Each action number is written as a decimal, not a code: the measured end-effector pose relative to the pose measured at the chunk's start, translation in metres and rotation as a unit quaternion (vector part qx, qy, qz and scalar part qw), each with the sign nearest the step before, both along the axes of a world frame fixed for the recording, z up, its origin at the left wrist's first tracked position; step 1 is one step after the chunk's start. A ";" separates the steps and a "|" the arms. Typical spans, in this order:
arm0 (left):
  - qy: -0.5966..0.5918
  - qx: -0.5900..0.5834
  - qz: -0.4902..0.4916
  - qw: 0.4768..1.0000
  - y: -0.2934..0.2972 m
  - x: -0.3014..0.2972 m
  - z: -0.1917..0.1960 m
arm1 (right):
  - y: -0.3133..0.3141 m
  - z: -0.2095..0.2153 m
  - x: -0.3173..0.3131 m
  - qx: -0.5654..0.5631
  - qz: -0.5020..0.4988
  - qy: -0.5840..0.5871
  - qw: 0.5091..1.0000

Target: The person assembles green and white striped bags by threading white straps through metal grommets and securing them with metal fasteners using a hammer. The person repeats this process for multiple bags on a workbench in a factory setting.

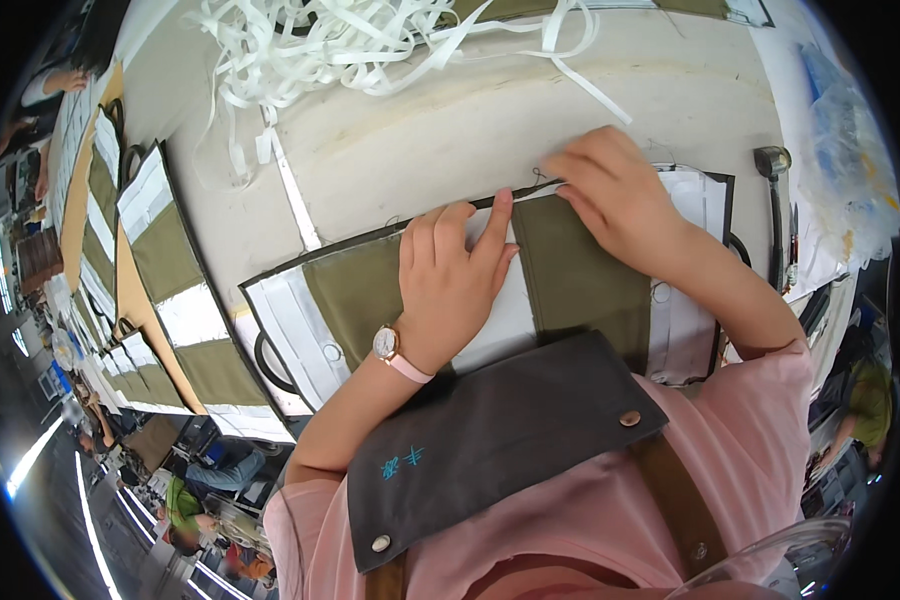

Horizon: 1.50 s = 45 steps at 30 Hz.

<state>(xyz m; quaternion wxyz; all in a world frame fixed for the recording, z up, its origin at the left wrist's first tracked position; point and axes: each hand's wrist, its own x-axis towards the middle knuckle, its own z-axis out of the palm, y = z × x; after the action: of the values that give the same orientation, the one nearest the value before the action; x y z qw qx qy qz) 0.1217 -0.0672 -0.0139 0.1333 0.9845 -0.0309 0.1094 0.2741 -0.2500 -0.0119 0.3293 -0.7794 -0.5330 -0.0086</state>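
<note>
A long olive-and-white fabric panel (590,275) with black edging and black loop handles lies across the table in front of me. My left hand (455,260) rests flat on its middle, fingers stretched toward the far edge, the forefinger touching the black edging. At that same edge, further right, my right hand (610,195) is curled in a pinch. A thin dark thread (538,177) loops out at its fingertips; whether the edging is also between the fingers is hidden. Round snaps show near both ends of the panel.
A tangled heap of white tape (330,50) lies beyond the panel. At right are a black-headed tool (773,165) with a long handle and clear plastic bags (850,150). More olive-and-white panels (185,270) lie at left. Several people work further off.
</note>
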 end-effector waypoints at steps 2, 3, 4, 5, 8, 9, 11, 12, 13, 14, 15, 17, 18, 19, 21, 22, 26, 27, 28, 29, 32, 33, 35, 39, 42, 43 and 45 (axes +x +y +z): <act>0.001 -0.007 -0.009 1.000 -0.002 0.001 0.000 | -0.005 0.003 0.001 0.003 -0.034 0.028 0.999; 0.002 -0.017 -0.018 1.000 -0.003 0.002 0.001 | -0.008 0.005 0.001 -0.001 -0.022 0.013 1.000; 0.003 -0.026 -0.026 0.999 -0.003 0.004 0.002 | -0.010 0.006 0.002 -0.006 -0.010 -0.001 1.000; -0.008 -0.013 -0.038 0.999 -0.001 0.003 -0.001 | -0.011 0.006 0.001 -0.013 -0.009 -0.009 1.000; -0.031 0.012 -0.056 0.998 0.000 0.002 -0.008 | -0.012 0.000 0.000 -0.028 0.003 -0.058 0.998; -0.030 0.010 -0.049 0.998 -0.002 0.003 -0.007 | -0.011 0.000 0.001 -0.029 0.013 -0.092 0.995; -0.028 0.011 -0.043 0.999 -0.004 0.005 -0.004 | -0.011 -0.001 0.000 -0.032 0.024 -0.151 0.988; -0.027 0.014 -0.043 0.999 -0.005 0.005 -0.003 | -0.010 -0.001 -0.002 -0.034 0.025 -0.177 0.983; -0.025 0.016 -0.043 0.999 -0.005 0.005 -0.003 | -0.010 -0.001 -0.004 -0.036 0.025 -0.203 0.978; -0.024 0.018 -0.045 0.999 -0.005 0.005 -0.002 | -0.008 0.000 -0.004 -0.040 0.021 -0.205 0.978; -0.023 0.021 -0.046 0.998 -0.004 0.005 -0.002 | -0.007 0.001 -0.005 -0.044 0.016 -0.208 0.977; -0.022 0.023 -0.047 0.998 -0.004 0.005 -0.002 | -0.004 0.003 -0.007 -0.064 0.011 -0.204 0.977; -0.023 0.024 -0.047 0.998 -0.004 0.005 -0.001 | -0.003 0.004 -0.009 -0.080 0.010 -0.197 0.977; -0.023 0.024 -0.047 0.998 -0.004 0.005 -0.001 | -0.002 0.006 -0.012 -0.095 0.008 -0.190 0.977; -0.020 0.023 -0.045 0.999 -0.005 0.005 -0.002 | -0.001 0.011 -0.013 -0.124 0.007 -0.182 0.975; -0.018 0.022 -0.044 0.999 -0.005 0.005 -0.002 | -0.001 0.012 -0.013 -0.138 0.006 -0.178 0.974; -0.012 0.023 -0.045 0.999 -0.005 0.005 0.000 | -0.001 0.008 -0.012 -0.095 0.002 -0.188 0.977; -0.010 0.023 -0.045 0.999 -0.005 0.005 0.000 | -0.002 0.005 -0.010 -0.075 0.000 -0.205 0.976; -0.009 0.023 -0.045 0.999 -0.005 0.005 0.000 | -0.003 0.004 -0.010 -0.055 -0.001 -0.221 0.974; -0.007 0.023 -0.045 0.999 -0.005 0.005 0.001 | -0.005 0.003 -0.009 -0.060 0.008 -0.214 0.975; -0.003 0.019 -0.044 0.999 -0.005 0.004 0.001 | -0.015 0.001 -0.007 -0.067 0.022 -0.171 0.983; -0.003 0.015 -0.044 0.999 -0.005 0.003 0.000 | -0.020 0.000 -0.006 -0.066 0.018 -0.141 0.988; -0.003 0.013 -0.046 0.999 -0.004 0.003 -0.001 | -0.025 -0.002 -0.005 -0.054 0.007 -0.095 0.994; -0.001 0.025 -0.048 0.999 -0.005 0.003 -0.001 | -0.027 -0.001 -0.005 -0.032 -0.011 -0.057 0.998; 0.008 0.031 -0.047 0.998 -0.006 0.004 0.000 | -0.026 0.000 -0.005 -0.029 -0.016 -0.047 0.998; 0.012 0.033 -0.047 0.998 -0.006 0.004 0.001 | -0.026 0.000 -0.005 -0.026 -0.018 -0.043 0.999; 0.015 0.033 -0.045 0.998 -0.006 0.004 0.001 | -0.025 0.000 -0.005 -0.029 -0.028 -0.027 0.999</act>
<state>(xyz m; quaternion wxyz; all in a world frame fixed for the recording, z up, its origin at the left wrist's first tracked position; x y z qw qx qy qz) 0.1255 -0.0731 -0.0131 0.1055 0.9876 -0.0765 0.0877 0.2689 -0.2753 -0.0120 0.2923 -0.8027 -0.5193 -0.0233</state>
